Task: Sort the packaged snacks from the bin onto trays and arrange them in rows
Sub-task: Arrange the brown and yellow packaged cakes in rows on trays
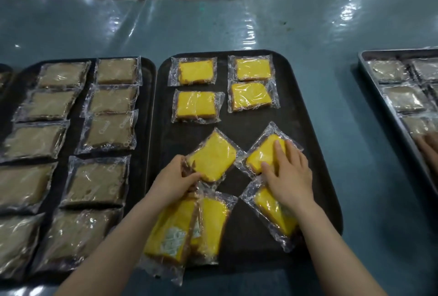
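Note:
A black tray (296,115) in the middle holds yellow cake packs in clear wrap. Several lie straight in two columns at its far end, such as the pack (195,71). My left hand (176,180) grips the near corner of a tilted yellow pack (213,158). My right hand (288,172) lies flat with spread fingers on another tilted yellow pack (262,151) and partly covers a third (272,210). Two overlapping yellow packs (187,229) lie under my left forearm at the tray's near edge.
A second black tray (148,87) on the left carries brown cake packs (111,129) in two columns. A metal tray (372,82) with pale packs stands at the right, where another person's hand (430,146) reaches in. Wrinkled clear plastic covers the blue table (237,23).

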{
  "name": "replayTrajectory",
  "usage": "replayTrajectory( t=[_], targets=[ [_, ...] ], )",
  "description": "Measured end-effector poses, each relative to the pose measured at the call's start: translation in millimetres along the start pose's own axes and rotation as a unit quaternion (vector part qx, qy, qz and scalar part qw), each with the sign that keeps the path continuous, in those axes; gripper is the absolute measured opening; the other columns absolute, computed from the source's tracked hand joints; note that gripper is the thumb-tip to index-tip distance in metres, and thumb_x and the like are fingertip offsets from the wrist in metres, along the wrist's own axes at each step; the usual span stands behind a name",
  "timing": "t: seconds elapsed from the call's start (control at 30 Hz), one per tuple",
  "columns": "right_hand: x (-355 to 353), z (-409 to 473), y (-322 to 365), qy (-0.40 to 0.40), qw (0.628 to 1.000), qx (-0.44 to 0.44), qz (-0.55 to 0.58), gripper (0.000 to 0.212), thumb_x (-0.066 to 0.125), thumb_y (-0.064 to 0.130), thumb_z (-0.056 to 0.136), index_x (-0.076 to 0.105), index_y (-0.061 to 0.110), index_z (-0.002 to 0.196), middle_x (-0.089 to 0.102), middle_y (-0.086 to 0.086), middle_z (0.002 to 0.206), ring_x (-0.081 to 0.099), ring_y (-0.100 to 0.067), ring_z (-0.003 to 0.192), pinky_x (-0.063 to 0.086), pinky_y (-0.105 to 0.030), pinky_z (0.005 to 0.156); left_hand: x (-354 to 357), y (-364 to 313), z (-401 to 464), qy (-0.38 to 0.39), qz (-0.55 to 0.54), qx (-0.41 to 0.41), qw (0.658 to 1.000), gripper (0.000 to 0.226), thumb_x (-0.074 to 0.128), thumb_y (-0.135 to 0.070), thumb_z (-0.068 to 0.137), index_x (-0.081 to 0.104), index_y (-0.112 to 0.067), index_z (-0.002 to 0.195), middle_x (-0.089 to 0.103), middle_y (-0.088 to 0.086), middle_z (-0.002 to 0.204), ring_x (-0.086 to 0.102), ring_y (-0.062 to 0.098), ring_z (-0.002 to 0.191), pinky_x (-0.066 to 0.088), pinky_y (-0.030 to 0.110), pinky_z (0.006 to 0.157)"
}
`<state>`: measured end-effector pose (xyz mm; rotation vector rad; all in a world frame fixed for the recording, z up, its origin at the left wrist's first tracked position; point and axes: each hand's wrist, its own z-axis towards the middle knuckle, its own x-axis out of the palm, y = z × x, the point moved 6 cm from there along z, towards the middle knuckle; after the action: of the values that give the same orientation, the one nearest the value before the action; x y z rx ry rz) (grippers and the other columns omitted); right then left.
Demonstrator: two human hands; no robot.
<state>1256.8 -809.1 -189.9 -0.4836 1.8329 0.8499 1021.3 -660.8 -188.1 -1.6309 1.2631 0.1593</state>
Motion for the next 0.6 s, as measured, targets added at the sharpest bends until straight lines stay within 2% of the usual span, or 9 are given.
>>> replayTrajectory(
  t=[0.07, 0.13, 0.2, 0.27, 0.33, 0.43, 0.5, 0.6],
  targets=[
    [-3, 4, 0, 0.002, 1.000, 0.018, -0.003, 0.069, 0.037, 0.057, 0.092, 0.013, 0.034, 0.152, 0.003, 0.006, 0.161, 0.003, -0.029, 0.145, 0.015, -0.057, 0.112, -16, -4, 10, -0.016, -0.034, 0.009, 0.999, 0.036, 0.067, -0.031, 0.084, 0.045, -0.029, 0.112, 0.059, -0.011, 0.093, 0.058, 0.007, 0.088, 0.042, 0.022, 0.065],
    [-5, 12, 2, 0.003, 0.999, 0.037, -0.013, 0.071, 0.043, 0.056, 0.090, 0.015, 0.034, 0.152, 0.002, 0.006, 0.160, 0.005, -0.032, 0.142, 0.016, -0.057, 0.111, -38, -13, 22, -0.068, -0.040, 0.022, 0.997, 0.050, 0.068, -0.023, 0.084, 0.041, -0.026, 0.126, 0.060, -0.008, 0.096, 0.058, 0.008, 0.088, 0.043, 0.025, 0.067],
    [-7, 20, 7, -0.011, 0.998, 0.061, -0.029, 0.073, 0.043, 0.059, 0.090, 0.015, 0.032, 0.152, 0.004, 0.003, 0.160, 0.008, -0.034, 0.141, 0.018, -0.056, 0.111, -56, -16, 32, -0.134, -0.038, 0.014, 0.990, 0.066, 0.067, -0.019, 0.085, 0.030, -0.024, 0.139, 0.061, 0.001, 0.111, 0.058, 0.016, 0.095, 0.047, 0.032, 0.077],
    [-8, 30, 14, -0.038, 0.995, 0.089, -0.034, 0.074, 0.040, 0.062, 0.091, 0.014, 0.029, 0.152, 0.007, -0.002, 0.160, 0.011, -0.035, 0.142, 0.020, -0.056, 0.110, -62, -18, 36, -0.188, -0.006, 0.013, 0.982, 0.077, 0.068, -0.018, 0.084, 0.021, -0.023, 0.145, 0.046, 0.010, 0.135, 0.049, 0.025, 0.118, 0.043, 0.043, 0.098],
    [-8, 41, 24, -0.060, 0.993, 0.095, -0.045, 0.074, 0.036, 0.061, 0.093, 0.011, 0.025, 0.153, 0.001, -0.005, 0.161, 0.003, -0.035, 0.145, 0.013, -0.057, 0.113, -54, -26, 36, -0.216, 0.068, 0.049, 0.973, 0.078, 0.066, -0.020, 0.086, 0.018, -0.022, 0.148, 0.026, 0.012, 0.151, 0.028, 0.028, 0.138, 0.026, 0.043, 0.112],
    [0, 56, 41, -0.059, 0.994, 0.020, -0.087, 0.069, 0.025, 0.056, 0.097, -0.002, 0.026, 0.153, -0.017, -0.008, 0.160, -0.020, -0.033, 0.145, -0.011, -0.056, 0.110, -31, -47, 44, -0.204, 0.173, 0.116, 0.957, 0.071, 0.055, -0.035, 0.091, 0.015, -0.024, 0.149, 0.008, 0.009, 0.158, 0.002, 0.028, 0.145, 0.009, 0.043, 0.115],
    [6, 62, 48, -0.045, 0.992, -0.040, -0.109, 0.065, 0.019, 0.052, 0.099, -0.007, 0.027, 0.152, -0.020, -0.007, 0.159, -0.023, -0.031, 0.144, -0.014, -0.057, 0.109, -21, -57, 59, -0.179, 0.227, 0.133, 0.948, 0.067, 0.043, -0.046, 0.094, 0.010, -0.028, 0.150, 0.000, 0.009, 0.159, -0.007, 0.029, 0.145, 0.001, 0.048, 0.114],
    [8, 70, 56, -0.027, 0.988, -0.091, -0.125, 0.061, 0.017, 0.043, 0.100, -0.005, 0.024, 0.153, -0.016, -0.005, 0.161, -0.020, -0.027, 0.145, -0.010, -0.058, 0.113, -8, -59, 84, -0.115, 0.296, 0.117, 0.941, 0.070, 0.024, -0.061, 0.092, -0.005, -0.033, 0.149, -0.016, 0.006, 0.158, -0.020, 0.032, 0.142, -0.010, 0.055, 0.110]
  ],
)
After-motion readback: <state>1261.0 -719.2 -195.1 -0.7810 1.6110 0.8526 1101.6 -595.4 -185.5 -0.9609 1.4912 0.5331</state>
